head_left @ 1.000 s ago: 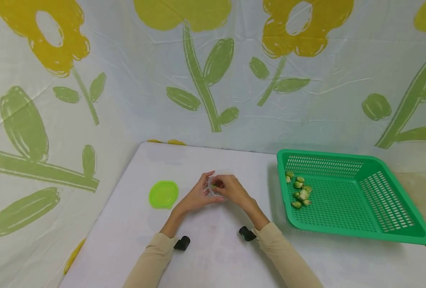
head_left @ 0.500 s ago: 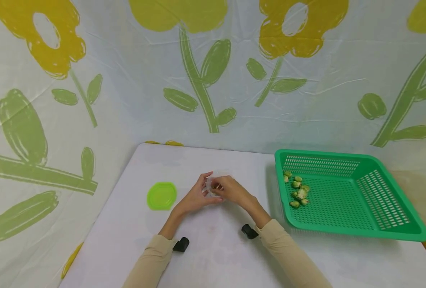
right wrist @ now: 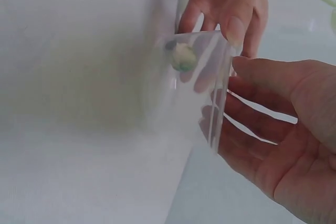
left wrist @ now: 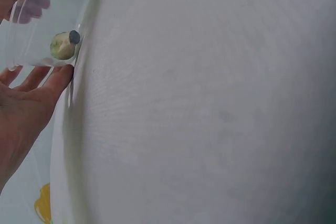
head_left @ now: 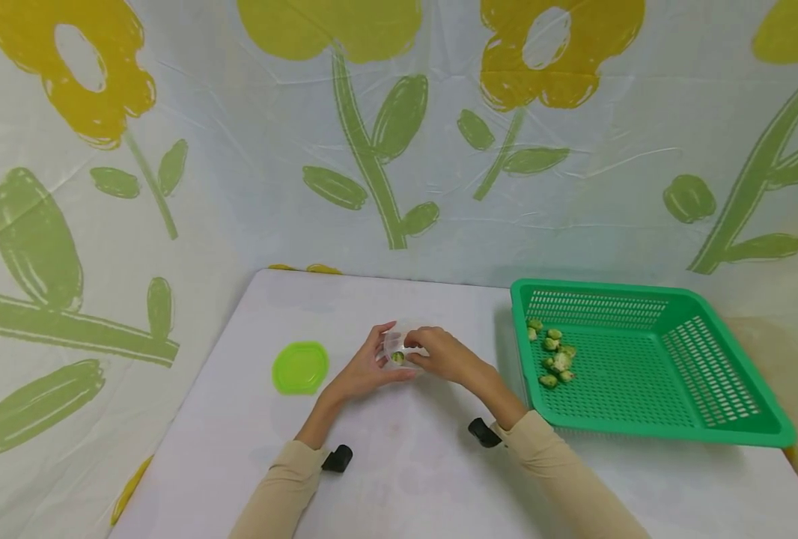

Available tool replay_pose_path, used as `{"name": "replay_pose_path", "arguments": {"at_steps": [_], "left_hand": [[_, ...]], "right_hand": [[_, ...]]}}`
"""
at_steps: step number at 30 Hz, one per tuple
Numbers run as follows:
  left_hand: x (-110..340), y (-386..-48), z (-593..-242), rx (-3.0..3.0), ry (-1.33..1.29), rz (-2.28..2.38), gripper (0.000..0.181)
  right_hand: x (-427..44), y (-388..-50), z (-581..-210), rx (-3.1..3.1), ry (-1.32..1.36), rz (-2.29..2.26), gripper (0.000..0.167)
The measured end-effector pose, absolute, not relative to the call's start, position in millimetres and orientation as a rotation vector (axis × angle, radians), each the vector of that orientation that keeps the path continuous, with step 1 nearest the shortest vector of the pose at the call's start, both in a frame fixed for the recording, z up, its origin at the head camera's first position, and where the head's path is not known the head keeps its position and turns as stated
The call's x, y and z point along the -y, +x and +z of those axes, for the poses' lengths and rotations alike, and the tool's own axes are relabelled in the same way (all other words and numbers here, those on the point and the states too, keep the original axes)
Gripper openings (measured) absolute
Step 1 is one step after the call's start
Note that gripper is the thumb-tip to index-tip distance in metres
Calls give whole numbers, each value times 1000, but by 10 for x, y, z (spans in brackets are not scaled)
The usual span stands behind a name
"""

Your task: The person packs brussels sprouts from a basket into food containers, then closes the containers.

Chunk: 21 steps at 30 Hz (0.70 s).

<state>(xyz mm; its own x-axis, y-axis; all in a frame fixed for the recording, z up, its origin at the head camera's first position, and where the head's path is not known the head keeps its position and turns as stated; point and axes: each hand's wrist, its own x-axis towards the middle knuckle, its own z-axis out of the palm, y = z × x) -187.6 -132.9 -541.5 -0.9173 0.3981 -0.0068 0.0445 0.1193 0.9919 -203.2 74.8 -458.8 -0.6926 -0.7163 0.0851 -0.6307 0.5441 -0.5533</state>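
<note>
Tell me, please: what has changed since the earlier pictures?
The right hand drew back slightly rightward and apparently let go of a small green-and-white sprout, which now lies in the clear plastic container. Unchanged: the left hand holds the container; the flat lime-green lid and rectangular green plastic basket stayed.

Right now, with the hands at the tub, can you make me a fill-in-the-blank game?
1. A sprout is ____ the tub, not outside it.
2. In the head view, the lid lies to the ____ of the tub.
3. In that view, the basket sits to the ____ of the tub.
4. The basket's colour is ____.

Missing words: inside; left; right; green.
</note>
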Motion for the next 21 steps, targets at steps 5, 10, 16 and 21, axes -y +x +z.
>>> {"name": "replay_pose_path", "arguments": {"at_steps": [5, 10, 16, 21], "left_hand": [[1321, -1886, -5416, -2131, 425, 1859, 104], [1316, -1895, -5411, -2143, 417, 1840, 106], [1318, -1900, -5425, -2156, 414, 1845, 105], [1315, -1891, -5448, -2184, 397, 1826, 106]], "right_hand": [[-843, -2006, -4511, -2659, -1151, -834, 17], [-970, -1975, -4408, -2766, -1134, -809, 16], [-1136, -1947, -4310, -2860, -1166, -816, 16], [-1287, -1943, -4241, -2924, -1160, -900, 16]]}}
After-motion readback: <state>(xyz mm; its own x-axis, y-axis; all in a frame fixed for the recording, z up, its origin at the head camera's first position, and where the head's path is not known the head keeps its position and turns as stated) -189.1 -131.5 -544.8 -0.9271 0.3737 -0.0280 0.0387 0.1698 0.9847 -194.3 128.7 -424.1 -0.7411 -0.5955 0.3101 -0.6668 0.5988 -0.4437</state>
